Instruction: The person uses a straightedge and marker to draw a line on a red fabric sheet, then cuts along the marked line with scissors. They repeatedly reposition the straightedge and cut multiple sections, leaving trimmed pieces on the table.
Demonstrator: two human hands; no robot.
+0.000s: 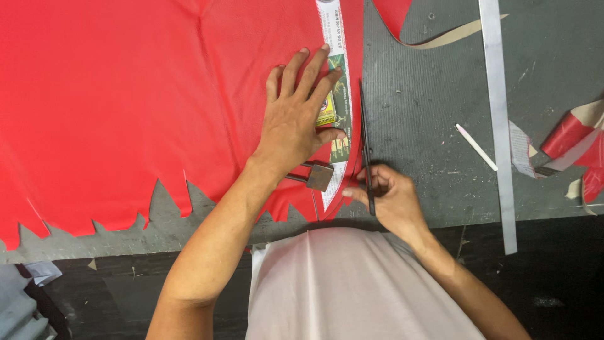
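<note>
Closest to the lens, the person's pale shirt [352, 283] fills the bottom edge. Beyond it, smooth red fabric [126, 107] covers most of the dark ribbed cutting mat [428, 94], its lower edge hacked into jagged teeth, with bare mat lying open on the right. A long steel ruler [499, 119] runs straight down that free side, beside red scraps [576, 141] and a white chalk stick [476, 147]. Spread flat, the left hand [296, 123] presses a curved printed paper pattern [335, 75] onto the fabric, near a square metal weight [319, 176]. The right hand [387, 195] is closed around dark scissors [365, 148], whose blades point away along the pattern's curved edge.
</note>
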